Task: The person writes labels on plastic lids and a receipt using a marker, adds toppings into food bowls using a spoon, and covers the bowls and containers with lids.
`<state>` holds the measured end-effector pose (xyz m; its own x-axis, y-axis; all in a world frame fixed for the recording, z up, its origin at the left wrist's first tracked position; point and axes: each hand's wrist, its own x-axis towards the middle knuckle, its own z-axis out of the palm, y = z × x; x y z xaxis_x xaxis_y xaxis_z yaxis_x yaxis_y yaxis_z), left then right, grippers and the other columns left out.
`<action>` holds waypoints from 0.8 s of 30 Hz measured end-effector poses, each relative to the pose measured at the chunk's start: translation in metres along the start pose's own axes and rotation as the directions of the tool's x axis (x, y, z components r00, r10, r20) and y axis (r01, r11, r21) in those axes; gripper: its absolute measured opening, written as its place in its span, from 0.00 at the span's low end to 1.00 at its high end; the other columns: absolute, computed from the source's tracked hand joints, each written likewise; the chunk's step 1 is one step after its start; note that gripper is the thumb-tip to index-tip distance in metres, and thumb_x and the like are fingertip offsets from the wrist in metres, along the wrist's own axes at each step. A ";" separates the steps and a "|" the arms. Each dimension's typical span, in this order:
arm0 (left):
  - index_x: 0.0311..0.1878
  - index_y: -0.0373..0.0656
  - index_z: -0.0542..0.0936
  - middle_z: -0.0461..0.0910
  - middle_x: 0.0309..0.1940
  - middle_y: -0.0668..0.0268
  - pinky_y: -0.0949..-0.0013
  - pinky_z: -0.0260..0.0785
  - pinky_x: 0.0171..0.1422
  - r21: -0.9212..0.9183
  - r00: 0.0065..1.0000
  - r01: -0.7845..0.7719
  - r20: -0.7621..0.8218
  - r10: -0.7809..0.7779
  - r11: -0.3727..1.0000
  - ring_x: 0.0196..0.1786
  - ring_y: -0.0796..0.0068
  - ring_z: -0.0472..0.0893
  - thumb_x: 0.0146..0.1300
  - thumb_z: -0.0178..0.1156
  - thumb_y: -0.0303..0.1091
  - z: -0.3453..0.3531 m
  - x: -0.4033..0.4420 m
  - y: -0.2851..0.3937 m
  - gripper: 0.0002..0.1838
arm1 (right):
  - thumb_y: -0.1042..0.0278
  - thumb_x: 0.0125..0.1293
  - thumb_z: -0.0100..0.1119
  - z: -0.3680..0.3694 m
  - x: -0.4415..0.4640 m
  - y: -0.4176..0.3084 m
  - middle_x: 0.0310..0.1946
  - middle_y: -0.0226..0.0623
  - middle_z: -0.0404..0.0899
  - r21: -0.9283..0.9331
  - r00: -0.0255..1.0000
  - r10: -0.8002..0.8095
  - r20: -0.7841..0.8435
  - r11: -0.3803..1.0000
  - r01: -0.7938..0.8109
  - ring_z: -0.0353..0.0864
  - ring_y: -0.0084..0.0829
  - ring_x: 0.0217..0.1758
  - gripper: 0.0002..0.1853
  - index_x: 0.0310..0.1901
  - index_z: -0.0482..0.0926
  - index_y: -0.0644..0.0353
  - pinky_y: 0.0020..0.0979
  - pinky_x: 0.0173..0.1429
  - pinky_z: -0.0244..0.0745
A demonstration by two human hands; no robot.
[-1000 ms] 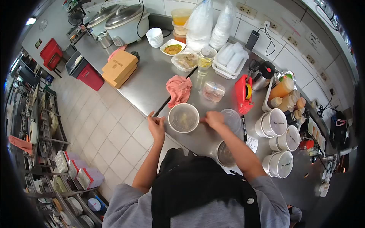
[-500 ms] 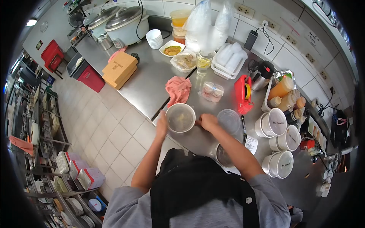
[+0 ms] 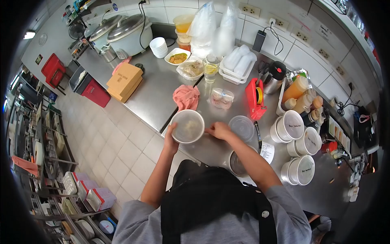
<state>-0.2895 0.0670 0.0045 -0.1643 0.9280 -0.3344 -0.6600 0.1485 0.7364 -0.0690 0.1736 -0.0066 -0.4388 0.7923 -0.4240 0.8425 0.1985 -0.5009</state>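
My left hand is closed on the left side of a round plastic tub with a pale rim. Something pale shows blurrily in the tub, and I cannot tell whether a clear lid covers it. My right hand is just right of the tub, its fingers curled and one fingertip pointing toward the rim, with nothing visible in it. A clear round lid lies on the steel counter beyond the right hand. Below my right forearm sits another round container, partly covered by the arm. A pink cloth lies behind the tub.
A wrapped packet, a red tape dispenser, a pen and a paper slip lie on the counter. Several labelled white tubs stand at right. A glass and a cardboard box are farther back.
The tub has come slightly toward me and left, and its top is tilted differently. My right fingertips have drawn slightly away from its rim. The view has shifted a little.
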 end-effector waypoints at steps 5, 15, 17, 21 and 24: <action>0.68 0.44 0.66 0.72 0.62 0.58 0.53 0.70 0.62 -0.309 0.991 0.120 0.100 -0.093 0.943 0.61 0.58 0.75 0.63 0.54 0.58 0.019 -0.023 0.013 0.37 | 0.33 0.67 0.50 -0.004 -0.004 -0.006 0.45 0.42 0.82 0.637 0.953 -0.283 0.105 0.755 0.154 0.82 0.35 0.43 0.35 0.54 0.76 0.63 0.38 0.52 0.74; 0.68 0.44 0.65 0.75 0.60 0.60 0.57 0.69 0.63 -0.324 0.967 0.159 0.243 -0.080 0.933 0.60 0.63 0.76 0.65 0.55 0.56 0.075 -0.052 0.027 0.34 | 0.48 0.65 0.59 -0.028 -0.044 -0.027 0.63 0.41 0.71 0.665 0.953 -0.297 -0.066 0.699 0.264 0.70 0.29 0.64 0.34 0.67 0.66 0.60 0.35 0.64 0.68; 0.68 0.44 0.65 0.75 0.59 0.60 0.58 0.70 0.63 -0.312 0.967 0.167 0.239 -0.092 0.935 0.60 0.65 0.76 0.66 0.55 0.55 0.077 -0.054 0.021 0.34 | 0.51 0.62 0.64 -0.033 -0.019 0.006 0.58 0.40 0.75 0.537 0.950 -0.303 -0.070 0.791 0.292 0.72 0.29 0.60 0.29 0.59 0.73 0.61 0.37 0.61 0.70; 0.64 0.43 0.62 0.73 0.53 0.64 0.64 0.69 0.56 0.058 0.999 -0.043 0.017 0.042 0.997 0.53 0.69 0.76 0.67 0.56 0.51 0.042 -0.033 -0.031 0.30 | 0.58 0.60 0.68 -0.060 0.004 0.091 0.37 0.40 0.79 0.179 0.440 0.061 -0.896 0.956 0.233 0.79 0.35 0.40 0.17 0.42 0.78 0.62 0.36 0.47 0.74; 0.62 0.44 0.60 0.70 0.54 0.63 0.64 0.67 0.55 0.196 0.961 0.028 -0.276 0.028 0.980 0.54 0.70 0.73 0.66 0.59 0.48 0.039 -0.032 -0.056 0.29 | 0.52 0.63 0.62 -0.092 -0.013 0.114 0.49 0.45 0.74 0.441 0.280 0.436 -0.856 0.896 -0.049 0.72 0.46 0.59 0.18 0.47 0.79 0.57 0.43 0.60 0.68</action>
<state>-0.2184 0.0426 -0.0035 -0.3788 0.8013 -0.4630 -0.5079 0.2382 0.8278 0.0609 0.2391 0.0111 0.5118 0.8017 0.3087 0.6388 -0.1149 -0.7607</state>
